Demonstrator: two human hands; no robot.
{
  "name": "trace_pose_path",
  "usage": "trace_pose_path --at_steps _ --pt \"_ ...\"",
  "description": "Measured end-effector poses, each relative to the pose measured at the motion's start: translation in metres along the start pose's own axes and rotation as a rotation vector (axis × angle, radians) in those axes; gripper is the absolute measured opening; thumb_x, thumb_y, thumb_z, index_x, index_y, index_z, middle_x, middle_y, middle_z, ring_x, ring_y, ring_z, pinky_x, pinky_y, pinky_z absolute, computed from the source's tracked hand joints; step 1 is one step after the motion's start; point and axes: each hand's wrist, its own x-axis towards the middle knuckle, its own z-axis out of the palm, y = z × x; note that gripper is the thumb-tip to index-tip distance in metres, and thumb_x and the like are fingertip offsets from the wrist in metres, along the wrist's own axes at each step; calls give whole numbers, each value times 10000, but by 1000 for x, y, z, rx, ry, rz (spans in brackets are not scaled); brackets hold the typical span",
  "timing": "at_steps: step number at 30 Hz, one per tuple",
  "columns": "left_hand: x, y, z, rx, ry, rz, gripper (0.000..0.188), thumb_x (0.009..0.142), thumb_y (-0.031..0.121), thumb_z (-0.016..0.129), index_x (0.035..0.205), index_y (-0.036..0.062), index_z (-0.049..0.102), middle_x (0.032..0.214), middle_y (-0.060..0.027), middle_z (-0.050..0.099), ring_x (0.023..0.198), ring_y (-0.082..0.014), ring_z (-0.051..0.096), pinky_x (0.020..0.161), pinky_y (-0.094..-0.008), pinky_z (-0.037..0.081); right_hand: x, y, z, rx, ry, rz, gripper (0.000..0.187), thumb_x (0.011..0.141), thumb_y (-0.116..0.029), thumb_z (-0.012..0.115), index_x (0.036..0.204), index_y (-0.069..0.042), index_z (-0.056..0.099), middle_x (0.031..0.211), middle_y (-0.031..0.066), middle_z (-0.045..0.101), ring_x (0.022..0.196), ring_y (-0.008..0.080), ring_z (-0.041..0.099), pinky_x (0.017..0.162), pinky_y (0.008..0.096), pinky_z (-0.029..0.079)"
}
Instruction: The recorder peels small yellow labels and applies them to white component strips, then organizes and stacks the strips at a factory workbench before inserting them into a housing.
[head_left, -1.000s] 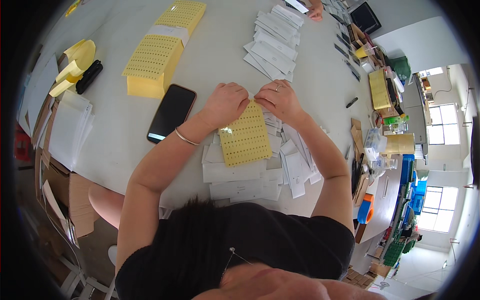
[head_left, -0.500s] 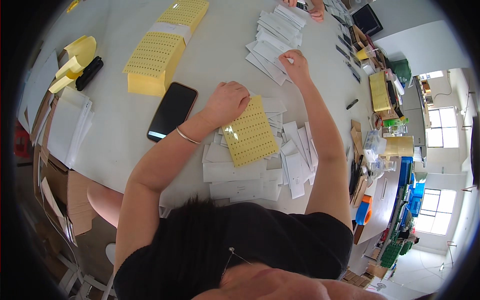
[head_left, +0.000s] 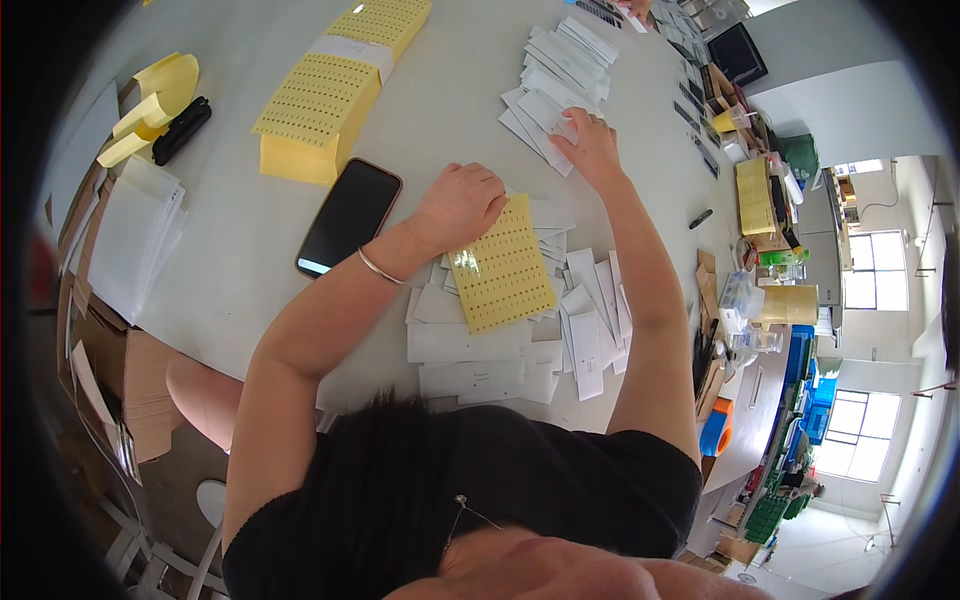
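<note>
Left hand (head_left: pixel 462 205) is curled into a loose fist, knuckles up, forearm angled in from lower left with a thin bangle on the wrist. Right hand (head_left: pixel 588 148) is stretched further out, arm nearly straight, fingers flat and pressing down.

left fingers (head_left: pixel 487 196) curled under, hidden; sticker sheet (head_left: pixel 502 265) print unreadable.

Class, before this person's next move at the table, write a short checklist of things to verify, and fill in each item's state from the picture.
1. Left hand pinning the yellow sheet: ok, it rests on the top corner.
2. Right hand on a white slip of the far row: ok, fingertips touch it.
3. Slip gripped or only touched: cannot tell.
4. Phone apart from the sheet: ok.
5. Near pile of slips tidy: not ok, scattered and overlapping.
</note>
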Motion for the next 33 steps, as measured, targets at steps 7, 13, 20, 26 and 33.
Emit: trace_pose_path --at_steps 7,13,20,26,33 --pt "1 3 -1 -28 6 21 108 814 147 567 767 52 588 834 -53 598 913 -227 562 812 -383 418 -44 -41 -20 392 -256 72 455 714 -252 773 1037 -38 535 951 68 633 844 191 582 775 308 480" --pt "2 -1 0 -18 79 64 99 804 136 570 800 41 596 919 -72 577 957 -243 540 869 -385 394 -62 -61 -40 828 -273 29 157 798 -135 668 938 -65 652 908 64 648 872 203 602 794 328 469" --pt "2 -4 4 -54 -8 13 98 810 142 567 811 44 576 885 -78 568 936 -258 545 868 -393 401 -67 -81 -31 300 91 -496 102 746 -113 704 843 -118 674 841 -12 612 806 201 566 810 335 411" --pt "1 -5 3 -65 -37 -20 88 835 116 547 849 35 578 918 -81 586 949 -260 551 877 -392 398 -70 -86 -32 70 134 -606 69 743 -124 705 785 -135 651 858 -16 606 796 197 562 825 340 406" --pt "1 -6 2 -71 -26 -12 138 861 168 537 844 36 572 891 -86 567 937 -261 552 893 -398 406 -16 4 -3 497 212 134 130 821 -145 637 860 -24 664 929 90 620 837 198 592 750 313 468"
